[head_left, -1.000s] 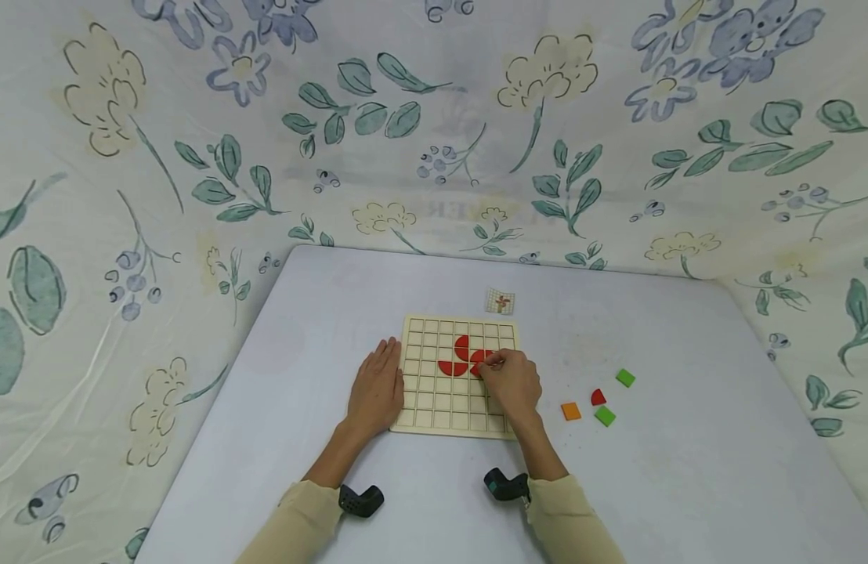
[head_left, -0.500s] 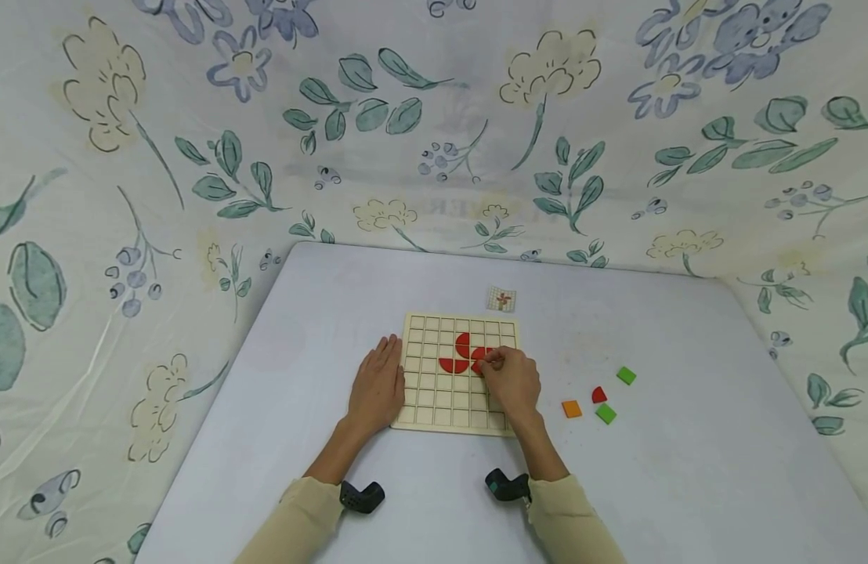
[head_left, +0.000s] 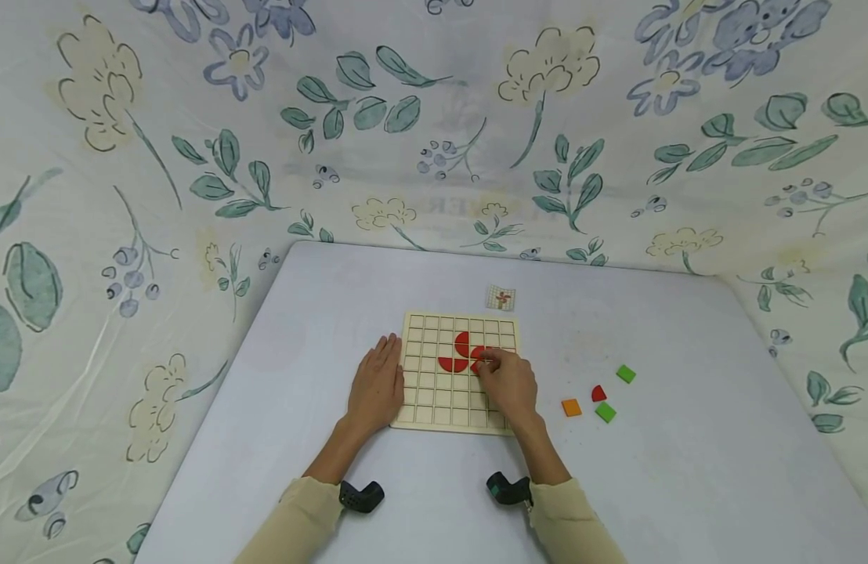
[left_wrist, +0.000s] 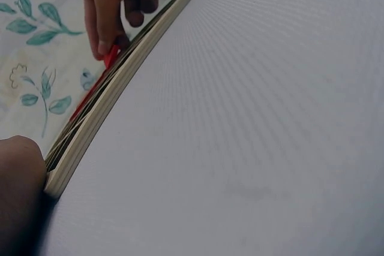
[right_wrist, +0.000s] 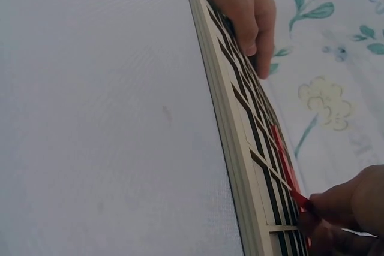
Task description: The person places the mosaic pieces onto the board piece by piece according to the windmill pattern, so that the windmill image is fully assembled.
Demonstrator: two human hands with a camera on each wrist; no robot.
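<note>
A pale wooden grid board [head_left: 434, 399] lies on the table. My left hand [head_left: 377, 384] rests along its left edge with straight fingers. Over the board's right half, my right hand [head_left: 510, 384] pinches a red quarter-circle tile [right_wrist: 300, 199] between thumb and fingertips. The left wrist view shows this tile [left_wrist: 111, 57] tilted at the board's surface; whether it sits in a cell cannot be told. Other red tiles [head_left: 453, 365] lie in cells near the middle, forming rounded shapes. My right fingers partly cover the red tiles beside them.
Right of the board lie an orange square tile [head_left: 571, 407], a red quarter-circle tile [head_left: 598, 393] and two green square tiles, one nearer [head_left: 605, 412] and one farther [head_left: 626, 374]. A small pattern card [head_left: 500, 298] lies behind the board. Flowered cloth [head_left: 434, 157] hangs behind the table.
My right hand has shifted slightly and its fingers have tilted over the red tile. My left hand has stayed at the board's edge.
</note>
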